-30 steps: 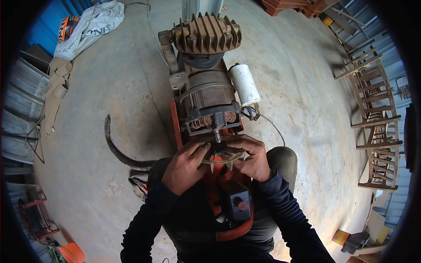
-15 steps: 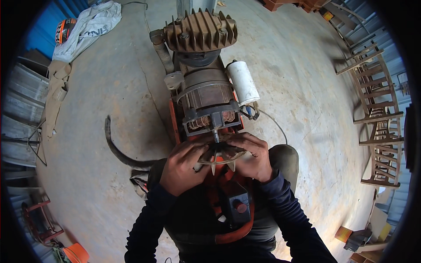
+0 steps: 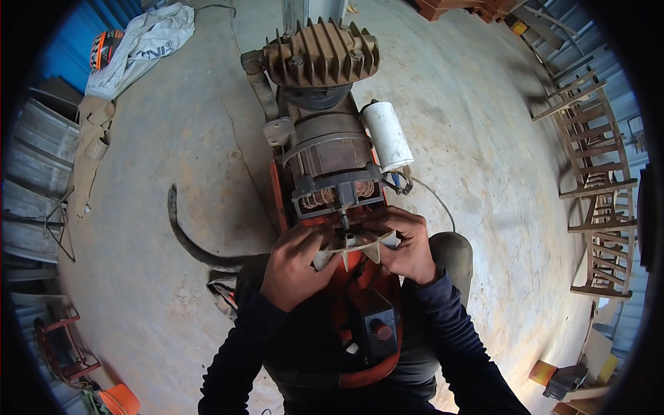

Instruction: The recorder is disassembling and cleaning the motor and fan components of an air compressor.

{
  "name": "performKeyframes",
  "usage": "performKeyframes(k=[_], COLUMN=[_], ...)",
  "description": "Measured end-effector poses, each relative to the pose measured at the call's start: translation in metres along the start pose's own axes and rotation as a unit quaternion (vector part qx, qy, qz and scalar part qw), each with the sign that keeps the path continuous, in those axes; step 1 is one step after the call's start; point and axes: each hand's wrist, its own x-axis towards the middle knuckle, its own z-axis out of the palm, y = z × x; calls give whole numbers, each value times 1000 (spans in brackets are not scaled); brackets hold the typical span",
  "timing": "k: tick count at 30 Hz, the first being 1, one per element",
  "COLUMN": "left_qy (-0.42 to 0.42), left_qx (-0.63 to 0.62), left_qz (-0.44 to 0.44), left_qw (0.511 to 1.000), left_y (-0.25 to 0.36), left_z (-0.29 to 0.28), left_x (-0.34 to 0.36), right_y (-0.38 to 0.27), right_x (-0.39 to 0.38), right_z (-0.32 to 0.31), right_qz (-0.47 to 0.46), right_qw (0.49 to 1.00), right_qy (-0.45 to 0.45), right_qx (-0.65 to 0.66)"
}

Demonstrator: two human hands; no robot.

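Gripping opposite edges of the vaned cooling fan in the head view, the left hand and right hand are about equally near the motor shaft; the fan lies at its near end, seating unclear. At lower left sits an orange bucket, contents unseen.

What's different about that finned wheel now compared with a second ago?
The fan wheel has been tilted between the fingers, so it now looks flatter and more of its pale blades show. Nothing was let go: the left hand and right hand both still grip it. The motor and white cylinder stayed put.
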Motion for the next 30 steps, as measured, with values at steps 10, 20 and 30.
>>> performKeyframes(k=[10, 20, 30], left_qy=[16, -7, -4], left_qx=[-32, -1, -5], left_qz=[6, 59, 29], left_qw=[999, 998, 1000], left_y=[-3, -3, -5], left_z=[2, -1, 0], left_x=[6, 11, 8], right_y=[-4, 11, 11], right_x=[5, -4, -7], right_z=[-2, 2, 4], right_qz=[-6, -44, -73], right_qw=[999, 996, 995], right_qy=[-18, -9, -4], right_qx=[-43, -79, -63])
